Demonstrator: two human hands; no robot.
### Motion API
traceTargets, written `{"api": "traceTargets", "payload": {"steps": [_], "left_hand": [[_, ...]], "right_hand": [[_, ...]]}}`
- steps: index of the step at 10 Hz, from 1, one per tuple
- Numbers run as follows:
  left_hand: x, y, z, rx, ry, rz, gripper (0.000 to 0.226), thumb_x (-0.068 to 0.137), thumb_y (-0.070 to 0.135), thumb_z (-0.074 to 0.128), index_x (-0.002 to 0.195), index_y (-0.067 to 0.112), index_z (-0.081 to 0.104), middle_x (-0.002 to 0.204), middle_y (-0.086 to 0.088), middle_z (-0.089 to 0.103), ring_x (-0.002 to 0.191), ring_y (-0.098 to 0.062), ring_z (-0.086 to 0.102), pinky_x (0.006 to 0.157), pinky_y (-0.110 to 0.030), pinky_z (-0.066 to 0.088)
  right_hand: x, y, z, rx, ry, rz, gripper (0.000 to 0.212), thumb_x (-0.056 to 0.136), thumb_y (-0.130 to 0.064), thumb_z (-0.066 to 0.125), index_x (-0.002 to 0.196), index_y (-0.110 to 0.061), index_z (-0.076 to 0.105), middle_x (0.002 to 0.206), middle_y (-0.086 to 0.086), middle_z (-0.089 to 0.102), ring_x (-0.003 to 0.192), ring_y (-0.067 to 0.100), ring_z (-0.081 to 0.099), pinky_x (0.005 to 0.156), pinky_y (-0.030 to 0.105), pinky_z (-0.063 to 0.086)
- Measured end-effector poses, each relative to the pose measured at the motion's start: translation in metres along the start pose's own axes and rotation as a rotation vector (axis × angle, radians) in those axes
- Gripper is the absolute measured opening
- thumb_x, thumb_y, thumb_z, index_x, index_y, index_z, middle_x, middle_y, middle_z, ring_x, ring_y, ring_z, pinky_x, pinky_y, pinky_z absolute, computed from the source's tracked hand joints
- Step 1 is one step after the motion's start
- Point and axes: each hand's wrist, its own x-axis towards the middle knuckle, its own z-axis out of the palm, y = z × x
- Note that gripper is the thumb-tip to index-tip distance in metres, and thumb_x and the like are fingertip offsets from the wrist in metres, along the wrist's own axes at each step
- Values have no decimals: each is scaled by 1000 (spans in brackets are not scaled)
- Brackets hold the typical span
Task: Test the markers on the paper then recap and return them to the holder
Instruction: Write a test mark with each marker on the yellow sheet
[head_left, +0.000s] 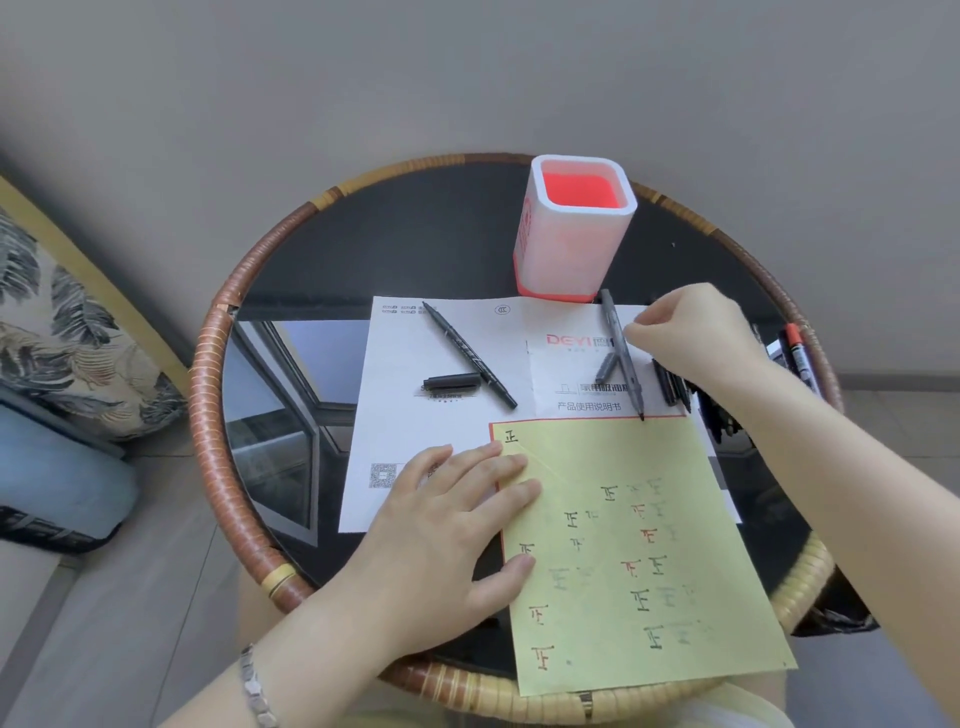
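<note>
Beside the red pen holder (574, 228), the right hand (691, 332) pinches an uncapped grey marker (621, 348); light, stiff, slick, best gripped mid-barrel. Left hand (452, 535) lies flat, fingers released, on yellow paper (649, 561).

Left hand (457, 525) flat, palm down, fingers spread and extended forward-right, thumb splayed out, forearm coming in from lower left with a bracelet on the wrist. Right hand (691, 332) reaches in from the right, palm down, fingers curled in, thumb and forefinger tips pinched together. Forearm bare, angled down-right.
</note>
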Motion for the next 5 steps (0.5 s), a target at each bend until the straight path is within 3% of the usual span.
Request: {"api": "traceTargets", "payload": {"steps": [1, 2, 3, 5], "left_hand": [[0, 1, 0, -4, 0, -3, 46, 79, 51, 45, 117, 28, 59, 126, 8, 58, 123, -9, 40, 103, -36, 23], [-1, 1, 0, -6, -1, -11, 47, 79, 51, 45, 117, 28, 60, 126, 8, 59, 123, -10, 39, 103, -36, 24], [-1, 1, 0, -7, -2, -12, 47, 79, 50, 46, 117, 28, 60, 126, 8, 59, 123, -10, 40, 103, -36, 24], [-1, 0, 0, -3, -15, -13, 47, 79, 51, 45, 118, 28, 59, 127, 9, 58, 124, -10, 39, 103, -36, 24]], "right_hand": [[1, -2, 9, -109, -91, 24, 40, 80, -34, 63, 87, 6, 68, 75, 24, 67, 54, 26, 52, 57, 30, 44], [7, -5, 13, -187, -89, 42, 38, 80, -39, 65, 68, -3, 57, 49, 4, 43, 46, 20, 40, 47, 24, 31], [12, -10, 12, -210, -95, 70, 46, 77, -31, 67, 55, -11, 33, 50, 4, 36, 46, 20, 35, 45, 26, 25], [14, -19, 5, -239, -165, 79, 43, 76, -30, 67, 58, -11, 33, 54, 2, 35, 46, 17, 34, 45, 24, 25]]}}
